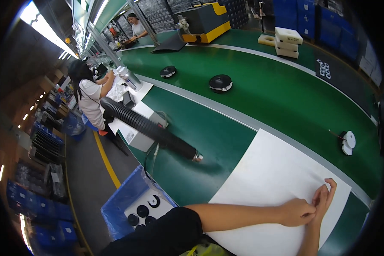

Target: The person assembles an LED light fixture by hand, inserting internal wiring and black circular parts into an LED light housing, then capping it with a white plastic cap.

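Bins (38, 205), blue, on the floor at the far left. Next, a person (89, 96) in a pale shirt, sitting at the bench with both arms out in front. Then a yellow line (104, 158) along the grey floor. Beside the green table (179, 183), a box lined with blue plastic (111, 209), with black round parts (143, 211) inside. Then a fat black hose (149, 128) with a shiny tip, over the table. Up on the green belt (277, 98), a round black machine (168, 71) and a second round black machine (220, 81), well apart. Then a big white sheet (269, 166), flat on the table, under both hands. Left hand (296, 212) against the right hand (323, 200) at the wrist, fingers curled in. Cannot tell about anything inside. Right-hand fingers loosely bent, with a gap between. At far right, a white part (348, 141) on the belt.
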### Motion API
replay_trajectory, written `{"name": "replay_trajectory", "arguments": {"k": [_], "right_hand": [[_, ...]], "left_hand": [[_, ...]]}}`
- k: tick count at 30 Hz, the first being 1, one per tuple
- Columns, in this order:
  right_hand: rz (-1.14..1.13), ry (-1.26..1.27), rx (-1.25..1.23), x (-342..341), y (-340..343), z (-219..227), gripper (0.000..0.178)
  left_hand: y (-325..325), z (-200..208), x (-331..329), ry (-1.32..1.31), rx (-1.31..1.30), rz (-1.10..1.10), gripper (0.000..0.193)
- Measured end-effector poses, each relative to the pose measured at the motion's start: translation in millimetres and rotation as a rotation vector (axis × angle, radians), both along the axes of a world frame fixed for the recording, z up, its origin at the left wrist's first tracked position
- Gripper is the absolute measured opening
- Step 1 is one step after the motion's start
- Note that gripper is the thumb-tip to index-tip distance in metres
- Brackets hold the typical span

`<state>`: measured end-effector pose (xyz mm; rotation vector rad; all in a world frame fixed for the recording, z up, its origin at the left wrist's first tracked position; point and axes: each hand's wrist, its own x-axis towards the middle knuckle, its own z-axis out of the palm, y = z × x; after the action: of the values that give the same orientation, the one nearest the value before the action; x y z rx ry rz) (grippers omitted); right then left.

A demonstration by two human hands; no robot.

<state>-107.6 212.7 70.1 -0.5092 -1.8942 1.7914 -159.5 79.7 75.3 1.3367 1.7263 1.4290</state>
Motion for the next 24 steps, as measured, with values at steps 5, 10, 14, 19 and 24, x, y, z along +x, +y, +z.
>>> {"name": "replay_trajectory", "arguments": {"k": [5,10,14,19,24], "right_hand": [[-0.043,0.029,0.030,0.6,0.3,-3.9,0.032],[-0.108,-0.026,-0.007,3.3,-1.9,-7.1,0.030],[-0.143,-0.100,-0.013,1.2,-13.9,13.8,0.032],[-0.136,-0.097,-0.001,-4.4,-25.0,19.2,0.038],[-0.143,-0.068,0.002,0.6,-11.3,10.4,0.040]], "left_hand": [[2.1,-2.0,0.9,-0.038,0.069,-0.019,0.020],[-1.4,-0.7,0.4,-0.064,0.100,-0.036,0.020],[4.9,-16.3,4.5,-0.074,0.162,-0.020,0.019],[23.2,-55.9,5.2,0.080,-0.452,-0.632,0.084],[-4.1,3.3,-2.6,-0.057,0.121,-0.041,0.019]]}}
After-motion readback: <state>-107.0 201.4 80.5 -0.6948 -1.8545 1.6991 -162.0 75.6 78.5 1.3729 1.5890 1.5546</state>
